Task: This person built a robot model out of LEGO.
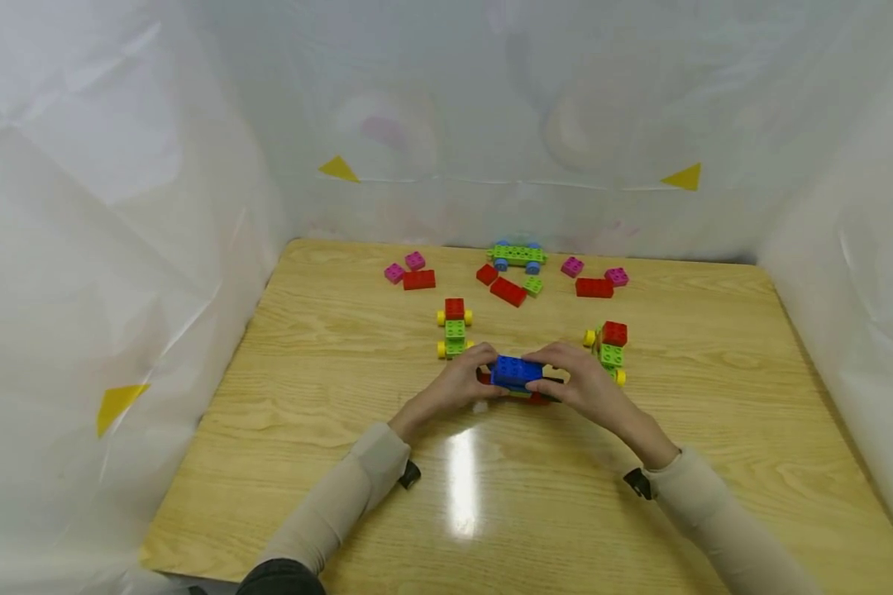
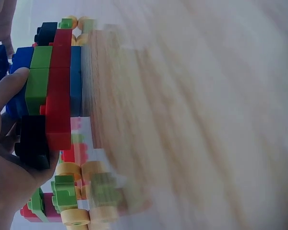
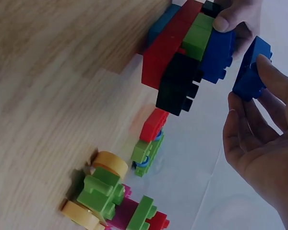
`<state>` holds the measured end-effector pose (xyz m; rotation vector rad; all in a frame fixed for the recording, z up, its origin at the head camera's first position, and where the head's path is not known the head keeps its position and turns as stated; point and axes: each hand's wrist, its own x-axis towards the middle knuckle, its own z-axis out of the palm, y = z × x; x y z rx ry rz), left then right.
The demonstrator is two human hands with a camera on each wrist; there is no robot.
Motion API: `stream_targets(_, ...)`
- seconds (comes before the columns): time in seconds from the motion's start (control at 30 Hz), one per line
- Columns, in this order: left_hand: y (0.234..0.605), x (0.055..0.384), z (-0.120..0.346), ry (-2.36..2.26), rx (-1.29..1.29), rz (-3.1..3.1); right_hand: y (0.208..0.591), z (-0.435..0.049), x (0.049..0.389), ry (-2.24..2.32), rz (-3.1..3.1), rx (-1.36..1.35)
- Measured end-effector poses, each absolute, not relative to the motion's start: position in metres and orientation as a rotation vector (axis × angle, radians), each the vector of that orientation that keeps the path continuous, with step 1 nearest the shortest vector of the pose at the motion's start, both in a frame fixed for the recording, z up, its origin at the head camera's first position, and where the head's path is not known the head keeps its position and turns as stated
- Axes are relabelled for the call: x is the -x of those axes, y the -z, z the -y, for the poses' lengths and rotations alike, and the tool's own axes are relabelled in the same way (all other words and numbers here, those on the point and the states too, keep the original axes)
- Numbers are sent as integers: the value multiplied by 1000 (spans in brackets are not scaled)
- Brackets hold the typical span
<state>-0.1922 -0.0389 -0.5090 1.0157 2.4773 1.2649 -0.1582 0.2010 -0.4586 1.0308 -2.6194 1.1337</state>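
Observation:
At the middle of the table (image 1: 327, 355), my left hand (image 1: 465, 380) grips a stacked block build. Its long red layer (image 2: 59, 86) has a teal brick (image 2: 76, 81) below, green bricks (image 2: 38, 91) above and a blue layer (image 2: 22, 103) on top. A black brick (image 2: 34, 141) sits on each end of the red layer. My right hand (image 1: 584, 384) pinches a separate blue brick (image 3: 252, 72) between thumb and fingers. In the right wrist view, a narrow gap divides this brick from the build's studded blue top.
Wheeled block builds stand to the left (image 1: 455, 329) and right (image 1: 612, 355) of the hands. Farther back are a green wheeled base (image 1: 519, 254), red bricks (image 1: 419, 279), pink bricks (image 1: 415, 260) and a small green brick (image 1: 533, 286). White sheeting (image 1: 461, 99) surrounds the table.

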Motion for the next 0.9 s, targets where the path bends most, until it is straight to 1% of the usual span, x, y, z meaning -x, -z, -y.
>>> stream_targets(0.4, 512, 191, 38, -1302, -971, -2459, 469, -197, 159, -1150, 2667, -1024)
stream_targets(0.9, 511, 194, 39, -1302, -928, -2449, 463, -191, 163, -1045, 2722, -1015)
